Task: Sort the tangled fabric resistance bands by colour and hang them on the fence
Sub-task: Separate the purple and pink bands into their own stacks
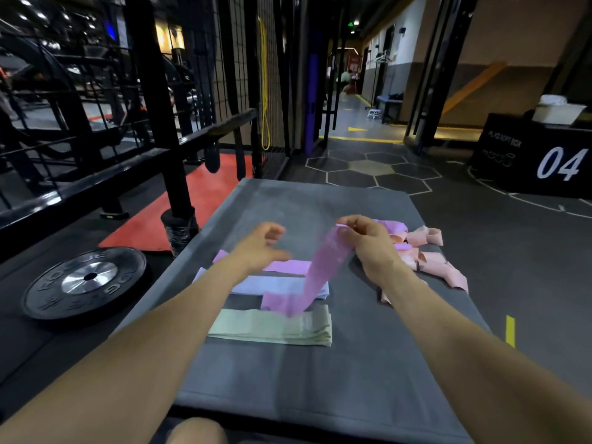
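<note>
The right hand (365, 238) pinches one end of a long purple fabric band (320, 270), lifting it so it trails down over the grey padded mat (288, 373), apparently to pull it free of the pink tangled heap (429, 257) just beyond that hand. The left hand (259, 248), fingers loosely curled and empty, hovers over the folded purple pile (288, 266), lilac-white pile (272, 285) and green pile (272, 326). The band is motion-blurred, its lower end hard to make out, and the black wire fence (234, 59) stands well behind the mat.

Folded bands (272, 325) lie on the mat (352, 379), left of the tangled bands (429, 257).
</note>
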`<action>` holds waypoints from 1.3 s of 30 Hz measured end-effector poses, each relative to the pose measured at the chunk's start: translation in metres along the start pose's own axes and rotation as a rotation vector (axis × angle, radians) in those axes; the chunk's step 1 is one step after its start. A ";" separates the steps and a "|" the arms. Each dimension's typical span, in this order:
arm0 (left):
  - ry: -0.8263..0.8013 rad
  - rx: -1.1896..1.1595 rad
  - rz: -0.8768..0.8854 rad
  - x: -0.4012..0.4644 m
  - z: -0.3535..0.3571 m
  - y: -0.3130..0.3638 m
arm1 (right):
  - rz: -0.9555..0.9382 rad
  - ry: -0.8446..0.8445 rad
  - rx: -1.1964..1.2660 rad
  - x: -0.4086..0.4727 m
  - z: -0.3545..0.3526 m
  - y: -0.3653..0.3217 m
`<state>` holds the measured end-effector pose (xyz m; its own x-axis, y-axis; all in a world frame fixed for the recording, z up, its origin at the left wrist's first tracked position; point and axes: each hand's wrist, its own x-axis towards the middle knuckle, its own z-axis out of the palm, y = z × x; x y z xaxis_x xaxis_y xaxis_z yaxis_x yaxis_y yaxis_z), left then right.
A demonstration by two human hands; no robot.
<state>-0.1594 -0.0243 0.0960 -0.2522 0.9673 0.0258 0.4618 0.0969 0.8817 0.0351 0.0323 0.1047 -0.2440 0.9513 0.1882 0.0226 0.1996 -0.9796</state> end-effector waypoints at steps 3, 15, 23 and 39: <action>-0.219 -0.138 0.094 -0.003 0.021 0.030 | -0.054 -0.080 -0.025 0.002 0.013 -0.013; 0.093 -0.442 0.096 0.026 -0.004 0.054 | 0.210 -0.274 -0.014 -0.003 0.043 0.010; 0.332 -0.809 -0.016 0.042 -0.051 0.029 | 0.193 -0.247 -0.279 0.017 0.056 0.034; 0.615 -0.766 -0.361 0.089 -0.062 -0.124 | 0.540 0.028 -0.206 0.076 0.031 0.117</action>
<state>-0.2922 0.0350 0.0181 -0.7559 0.6039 -0.2526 -0.3354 -0.0260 0.9417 -0.0114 0.1208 0.0024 -0.1194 0.9363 -0.3304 0.3253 -0.2775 -0.9040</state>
